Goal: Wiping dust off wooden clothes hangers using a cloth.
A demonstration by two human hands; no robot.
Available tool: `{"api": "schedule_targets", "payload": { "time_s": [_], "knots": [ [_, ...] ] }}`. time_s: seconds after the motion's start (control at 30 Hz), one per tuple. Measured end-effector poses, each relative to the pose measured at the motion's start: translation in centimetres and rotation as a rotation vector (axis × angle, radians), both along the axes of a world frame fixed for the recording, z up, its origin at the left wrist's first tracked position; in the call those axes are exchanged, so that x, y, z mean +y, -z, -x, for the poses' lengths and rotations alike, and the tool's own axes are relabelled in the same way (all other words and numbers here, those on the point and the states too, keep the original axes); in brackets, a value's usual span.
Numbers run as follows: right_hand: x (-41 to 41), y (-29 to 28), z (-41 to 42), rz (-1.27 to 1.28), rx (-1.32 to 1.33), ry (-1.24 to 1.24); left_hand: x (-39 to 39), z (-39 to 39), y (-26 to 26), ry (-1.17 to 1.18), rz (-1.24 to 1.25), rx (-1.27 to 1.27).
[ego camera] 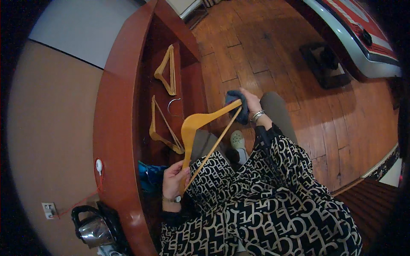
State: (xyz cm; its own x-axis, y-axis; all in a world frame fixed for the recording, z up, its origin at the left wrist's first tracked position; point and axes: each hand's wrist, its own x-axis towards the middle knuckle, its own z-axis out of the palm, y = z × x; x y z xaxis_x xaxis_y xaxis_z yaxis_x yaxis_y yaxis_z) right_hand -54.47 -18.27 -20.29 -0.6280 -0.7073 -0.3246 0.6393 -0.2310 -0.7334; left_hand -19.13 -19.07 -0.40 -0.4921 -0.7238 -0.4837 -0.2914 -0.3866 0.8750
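A wooden clothes hanger (199, 121) with a straight trouser bar and a metal hook is in front of me. Near its lower end, my left hand (174, 179) grips the shoulder, with a watch on the wrist. At the opposite end, my right hand (251, 103) presses a dark blue-grey cloth (242, 117) around the hanger's tip. Bracelets circle that wrist. Further wooden hangers lie on the cabinet shelf beyond, one stack (166, 72) at the top and others (155, 128) nearer me.
On my left stands a reddish-brown wooden cabinet (117, 128) with a blue bag (150, 172) inside. An electric kettle (94, 228) is at lower left, near a wall socket (49, 211). Plank floor (256, 60) lies ahead; a red-and-white machine (358, 35) stands at upper right.
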Motion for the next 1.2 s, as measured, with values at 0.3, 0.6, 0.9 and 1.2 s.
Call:
{"api": "schedule_targets", "payload": {
  "time_s": [0.3, 0.6, 0.9, 1.2],
  "knots": [
    [0.6, -1.8, -0.5, 0.337, -0.305, 0.273, 0.7, 2.6, 5.0, -0.013, -0.285, 0.202],
    [-0.1, -0.5, -0.5, -0.102, 0.039, 0.082, -1.7, 3.4, 4.4, -0.046, -0.265, 0.147],
    [0.1, 1.5, 0.0, -0.603, 0.478, 0.242, -0.7, 5.7, 1.8, -0.030, -0.060, 0.005],
    [0.1, -2.6, -2.7, -0.435, 1.122, 0.269, 0.4, 8.0, 2.1, -0.018, 0.013, 0.096]
  ]
}}
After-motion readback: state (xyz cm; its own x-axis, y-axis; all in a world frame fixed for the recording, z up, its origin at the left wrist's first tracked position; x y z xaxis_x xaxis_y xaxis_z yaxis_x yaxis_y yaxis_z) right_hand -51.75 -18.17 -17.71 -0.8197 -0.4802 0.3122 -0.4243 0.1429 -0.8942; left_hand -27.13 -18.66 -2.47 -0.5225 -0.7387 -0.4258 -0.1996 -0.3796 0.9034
